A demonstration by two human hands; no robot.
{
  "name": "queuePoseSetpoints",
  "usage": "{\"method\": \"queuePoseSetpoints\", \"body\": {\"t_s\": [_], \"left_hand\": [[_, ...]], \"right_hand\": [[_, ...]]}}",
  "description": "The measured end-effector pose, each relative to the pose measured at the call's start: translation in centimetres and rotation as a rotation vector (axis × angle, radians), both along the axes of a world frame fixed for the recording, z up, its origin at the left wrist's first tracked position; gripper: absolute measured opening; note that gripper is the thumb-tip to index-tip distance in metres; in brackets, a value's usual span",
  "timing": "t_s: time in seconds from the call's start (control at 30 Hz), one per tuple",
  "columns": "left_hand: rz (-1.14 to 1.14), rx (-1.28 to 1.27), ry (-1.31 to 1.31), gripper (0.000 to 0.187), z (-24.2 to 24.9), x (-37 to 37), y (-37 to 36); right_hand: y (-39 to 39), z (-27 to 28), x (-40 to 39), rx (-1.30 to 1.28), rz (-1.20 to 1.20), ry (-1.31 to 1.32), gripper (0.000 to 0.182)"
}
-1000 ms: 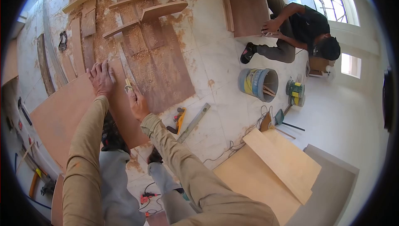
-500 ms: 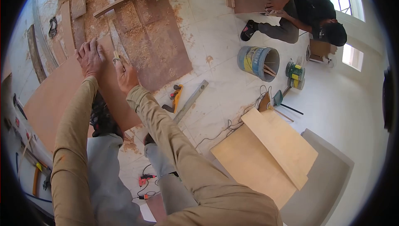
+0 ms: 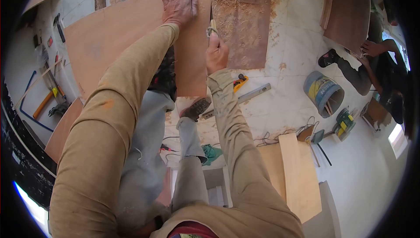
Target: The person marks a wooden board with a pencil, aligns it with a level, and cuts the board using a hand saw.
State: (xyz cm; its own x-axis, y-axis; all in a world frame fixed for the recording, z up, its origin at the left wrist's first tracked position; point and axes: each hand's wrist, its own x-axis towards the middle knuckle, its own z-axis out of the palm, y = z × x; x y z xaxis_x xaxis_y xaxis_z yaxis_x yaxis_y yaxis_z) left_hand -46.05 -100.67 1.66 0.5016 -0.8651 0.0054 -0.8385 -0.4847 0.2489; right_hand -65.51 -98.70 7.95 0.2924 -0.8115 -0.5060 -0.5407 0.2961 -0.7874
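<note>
A reddish-brown plywood sheet (image 3: 127, 30) with one curved edge spans my lap area, with my shoe partly hidden behind it. My left hand (image 3: 178, 8) lies flat on its upper part, fingers stretched out at the far edge. At the sheet's straight right edge, my right hand (image 3: 217, 53) is closed around a slim tool (image 3: 213, 24). This tool has a pale wooden part with a band around it and a thin dark tip pointing away from me. I cannot tell its exact kind.
Sawdust-covered boards (image 3: 247, 28) lie ahead on the tiles. A yellow-and-black hand plane (image 3: 240, 83) and a metal level (image 3: 253, 93) are right of my foot. Further right are a bucket (image 3: 316, 84), pale plywood (image 3: 297, 168) and a crouching person (image 3: 385, 63). A hammer (image 3: 43, 103) lies left.
My view has swung left, so the sheet and both hands appear further right. My left hand still lies on the sheet, and my right hand still grips the slim tool at its edge.
</note>
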Motion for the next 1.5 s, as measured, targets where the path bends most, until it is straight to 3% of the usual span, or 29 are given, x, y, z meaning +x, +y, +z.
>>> {"method": "queuePoseSetpoints", "body": {"t_s": [0.1,0.2,0.3,0.37,0.5,0.57,0.63,0.77,0.87,0.97,1.1,1.17,1.23,1.3,1.33,1.4,1.5], "left_hand": [[-0.015,-0.007,-0.006,0.046,-0.2,0.3,0.1],[-0.001,0.005,0.005,0.046,-0.2,0.2,0.0],[0.001,0.001,0.012,0.046,-0.2,0.3,-0.3],[-0.013,-0.016,0.010,0.046,-0.2,0.2,0.0],[-0.006,-0.060,-0.004,0.046,0.0,0.0,-0.3],[-0.015,-0.026,-0.016,0.045,0.1,0.1,0.0],[-0.018,-0.055,-0.006,0.046,0.3,0.2,-0.3],[-0.008,-0.012,-0.016,0.045,-0.6,0.1,-0.2],[-0.022,-0.041,-0.006,0.045,0.3,0.0,-0.1],[0.002,-0.024,0.001,0.045,-0.6,0.1,-0.1],[-0.002,-0.033,-0.017,0.046,-0.7,0.3,-0.5],[-0.007,-0.040,0.005,0.047,0.0,0.0,-0.1],[-0.009,-0.044,-0.004,0.047,0.0,0.4,-0.5],[-0.018,-0.031,0.002,0.048,0.2,-0.2,0.1],[-0.016,-0.035,0.000,0.048,0.1,0.1,-0.1],[-0.012,-0.041,-0.005,0.048,0.2,0.1,-0.4],[-0.025,-0.038,-0.008,0.048,0.1,0.1,-0.1]], "right_hand": [[-0.6,-1.1,0.4,0.034,0.034,0.036,0.044],[7.6,4.4,-5.9,0.030,-0.078,-0.048,0.043],[10.8,9.2,-8.1,0.083,-0.171,-0.077,0.043],[9.6,8.9,-6.8,0.042,-0.133,-0.042,0.041],[-1.2,-1.4,1.2,-0.069,-0.035,-0.021,0.039],[-0.7,-1.5,1.3,-0.088,-0.048,-0.037,0.039],[3.5,0.4,-2.6,-0.058,-0.025,0.006,0.039],[12.9,10.1,-9.6,0.160,-0.206,-0.091,0.048],[8.9,5.7,-7.0,0.063,-0.083,-0.010,0.043],[-0.3,-1.4,0.8,-0.130,-0.087,-0.062,0.046],[3.3,0.2,-2.5,-0.041,-0.019,0.065,0.046],[9.3,5.0,-5.6,-0.162,-0.198,-0.131,0.044],[10.3,8.6,-3.9,-0.160,-0.291,0.017,0.043],[9.6,7.1,-4.5,-0.066,-0.199,0.055,0.043],[6.8,2.7,-4.6,0.007,-0.053,0.003,0.043],[1.2,-1.8,0.1,-0.134,-0.078,-0.038,0.042],[0.8,-0.7,-0.6,0.011,0.043,0.107,0.042]]}}
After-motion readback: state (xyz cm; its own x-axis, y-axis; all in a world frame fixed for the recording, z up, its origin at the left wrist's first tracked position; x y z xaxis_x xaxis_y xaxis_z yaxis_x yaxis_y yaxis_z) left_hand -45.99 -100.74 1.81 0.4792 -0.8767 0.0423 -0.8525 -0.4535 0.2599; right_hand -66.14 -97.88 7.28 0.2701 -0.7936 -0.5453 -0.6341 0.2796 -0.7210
